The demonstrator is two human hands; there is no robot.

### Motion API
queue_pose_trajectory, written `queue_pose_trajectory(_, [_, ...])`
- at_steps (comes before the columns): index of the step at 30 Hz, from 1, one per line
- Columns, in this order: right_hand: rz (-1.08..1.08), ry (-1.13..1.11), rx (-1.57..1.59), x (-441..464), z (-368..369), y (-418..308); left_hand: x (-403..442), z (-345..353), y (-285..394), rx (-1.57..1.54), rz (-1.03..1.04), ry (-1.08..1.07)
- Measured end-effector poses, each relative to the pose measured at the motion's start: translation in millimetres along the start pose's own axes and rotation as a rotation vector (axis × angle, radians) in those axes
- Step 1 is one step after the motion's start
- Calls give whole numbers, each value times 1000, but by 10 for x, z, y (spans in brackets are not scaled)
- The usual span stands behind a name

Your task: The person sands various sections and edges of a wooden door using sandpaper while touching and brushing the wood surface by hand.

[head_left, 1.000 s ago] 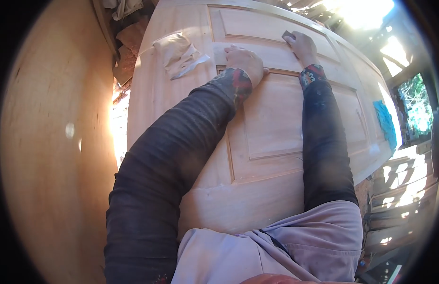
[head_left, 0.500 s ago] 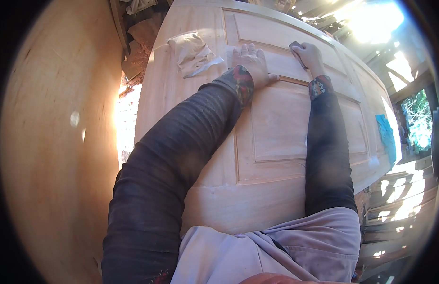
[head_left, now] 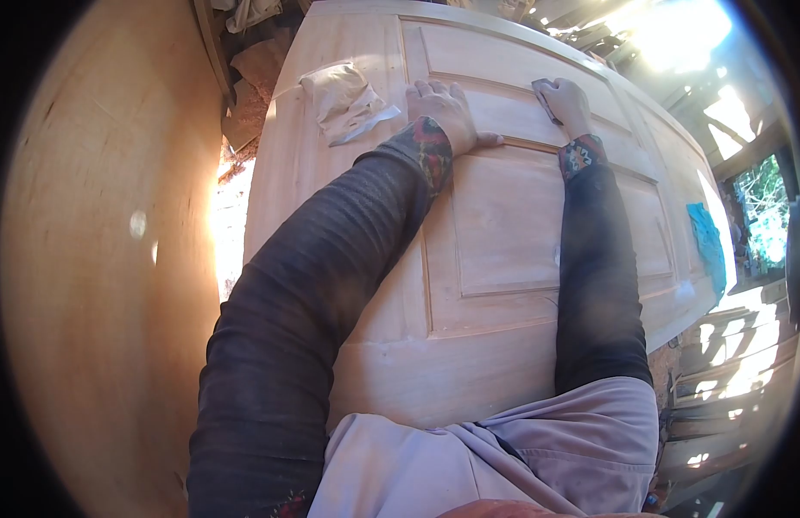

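Observation:
A pale wooden panel door (head_left: 503, 233) lies flat in front of me. My left hand (head_left: 445, 116) rests on its frame beside a raised panel, thumb stretched out to the right, holding nothing. Farther right, my right hand (head_left: 570, 108) is closed around a brownish piece of sandpaper (head_left: 545, 99), pressed against the moulding between two panels. Its underside and the exact fold are hidden. To the left of my left hand lies a crumpled beige cloth or bag (head_left: 341, 99) with a whitish corner.
A tall smooth wooden board (head_left: 106, 259) stands close on the left. A blue cloth (head_left: 707, 246) hangs over the door's right edge. Stacked boards (head_left: 719, 380) lie at the lower right, in patches of bright sunlight.
My left hand has shifted slightly left, its fingers a little more bent. My right hand keeps the sandpaper at nearly the same spot on the moulding.

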State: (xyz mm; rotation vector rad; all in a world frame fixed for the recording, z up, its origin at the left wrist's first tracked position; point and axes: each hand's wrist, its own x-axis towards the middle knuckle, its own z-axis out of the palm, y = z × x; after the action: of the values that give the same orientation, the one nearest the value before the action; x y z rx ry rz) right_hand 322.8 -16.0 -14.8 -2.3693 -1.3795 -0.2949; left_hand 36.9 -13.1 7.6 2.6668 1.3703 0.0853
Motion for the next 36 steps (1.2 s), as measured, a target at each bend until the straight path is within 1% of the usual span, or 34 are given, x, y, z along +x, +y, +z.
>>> queue_pose_trajectory(2, [9,0,3,-1,-8,-33,-10,42,20,-3,-15,24])
queue_pose_trajectory(5, [-22,10,21,3,-9,-49,9,395,44,18,8,438])
queue_pose_trajectory(7, [-80,22,59,56,17,-40,6,334,72,48,7,316])
queue_pose_trajectory(8, [-121,20,158,87,67,-76,1,302,87,63,7,254])
queue_pose_trajectory(10, [-208,20,351,128,151,-321,-83,201,110,21,112,57])
queue_pose_trajectory(11, [-216,-51,418,103,177,-478,-149,146,122,1,164,-40])
queue_pose_trajectory(12, [-223,-122,488,13,181,-701,-312,59,146,8,212,-60])
queue_pose_trajectory(14, [-249,-199,447,-177,150,-1097,-722,-108,176,28,305,-96])
queue_pose_trajectory(17, [-246,-210,397,-266,177,-1459,-887,293,-148,-103,520,188])
queue_pose_trajectory(20, [-233,-133,387,-141,427,-1727,-900,314,-212,-138,549,189])
queue_pose_trajectory(23, [-212,-115,131,-56,602,-2019,-850,330,-193,-167,557,218])
queue_pose_trajectory(25, [-330,-128,42,335,1031,-1911,-836,372,-186,-169,536,229])
queue_pose_trajectory(27, [-393,-120,-5,364,1131,-1929,-818,397,-183,-166,526,219])
queue_pose_trajectory(29, [-406,-88,-21,403,1105,-1934,-784,396,-163,-161,527,197])
queue_pose_trajectory(32, [-115,-53,243,585,1233,-2106,-800,344,-136,-116,495,157])
queue_pose_trajectory(35, [-332,-66,273,888,1442,-1913,-790,341,-166,-50,510,115])
queue_pose_trajectory(36, [-245,-200,527,855,1405,-1867,-792,345,-167,-71,504,141])
